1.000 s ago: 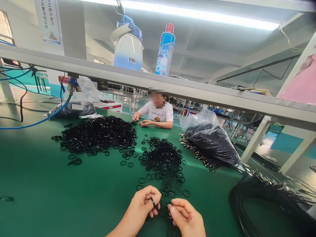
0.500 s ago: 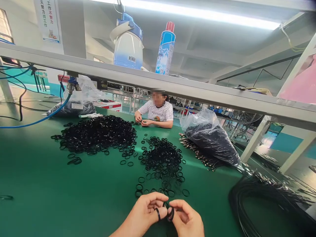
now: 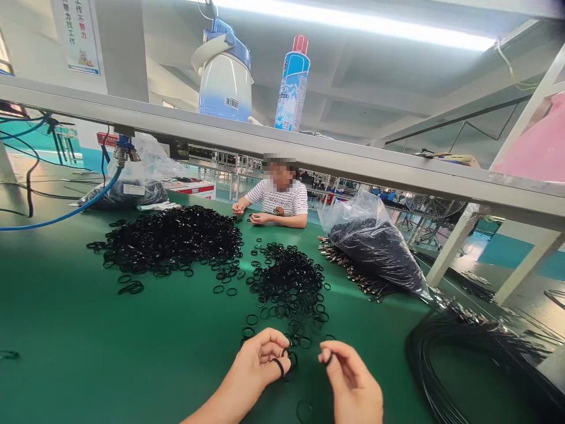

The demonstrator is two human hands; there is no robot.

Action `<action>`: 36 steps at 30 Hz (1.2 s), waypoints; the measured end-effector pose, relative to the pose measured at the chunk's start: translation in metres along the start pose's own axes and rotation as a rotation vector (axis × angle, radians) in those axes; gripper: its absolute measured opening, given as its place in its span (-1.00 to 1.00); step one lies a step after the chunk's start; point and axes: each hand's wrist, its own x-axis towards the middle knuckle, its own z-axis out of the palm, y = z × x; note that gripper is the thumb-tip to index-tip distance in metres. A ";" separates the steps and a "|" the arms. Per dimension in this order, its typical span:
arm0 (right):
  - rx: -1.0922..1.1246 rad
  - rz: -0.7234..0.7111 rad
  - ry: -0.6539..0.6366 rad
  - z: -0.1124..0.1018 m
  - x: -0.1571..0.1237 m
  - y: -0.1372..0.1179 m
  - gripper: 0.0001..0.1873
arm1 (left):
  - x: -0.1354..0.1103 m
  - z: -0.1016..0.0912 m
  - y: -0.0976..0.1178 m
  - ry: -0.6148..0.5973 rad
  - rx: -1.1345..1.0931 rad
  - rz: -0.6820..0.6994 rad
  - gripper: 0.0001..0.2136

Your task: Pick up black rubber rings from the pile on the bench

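My left hand (image 3: pixel 260 362) is closed, thumb and fingers pinching black rings (image 3: pixel 293 359) at their tips. One more black ring (image 3: pixel 278 367) sits around the left thumb. To its right, my right hand (image 3: pixel 353 380) is closed in a pinch on a single black ring (image 3: pixel 328 358). Just beyond both hands spreads the smaller pile of black rings (image 3: pixel 289 277), with loose ones scattered on its near side. Below and between the hands, a faint ring (image 3: pixel 304 410) shows near the bottom edge.
On the green table (image 3: pixel 176 347) lies a larger ring pile (image 3: pixel 172 238), left. At right are a plastic bag of black parts (image 3: pixel 375 247) on cables and a black cable coil (image 3: pixel 424 365). A shelf (image 3: pixel 353 156) crosses above. Opposite sits a person in a striped shirt (image 3: pixel 282 200).
My hands have drawn apart; the right hand has moved right with a ring, while the left shifted slightly left. Across the table, the other person's hands have separated too.
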 end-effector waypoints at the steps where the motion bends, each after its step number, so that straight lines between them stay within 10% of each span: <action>1: 0.037 0.080 0.032 -0.001 0.002 0.002 -0.69 | 0.001 -0.001 0.000 -0.013 -0.030 -0.007 -0.77; 4: 0.064 0.137 -0.008 0.000 0.002 0.005 -0.61 | 0.000 -0.003 -0.001 -0.069 -0.089 -0.021 -0.67; 12: -0.332 -0.256 -0.285 0.010 -0.013 0.005 -0.90 | -0.008 0.002 -0.001 -0.090 -0.034 -0.003 -0.61; 22: -0.498 -0.184 -0.170 -0.016 0.012 0.016 -0.67 | -0.005 -0.008 0.003 0.132 0.406 0.171 -0.82; 36: -1.055 0.021 -0.572 -0.033 0.022 -0.005 -0.76 | -0.015 -0.006 0.007 0.040 0.874 0.347 -0.69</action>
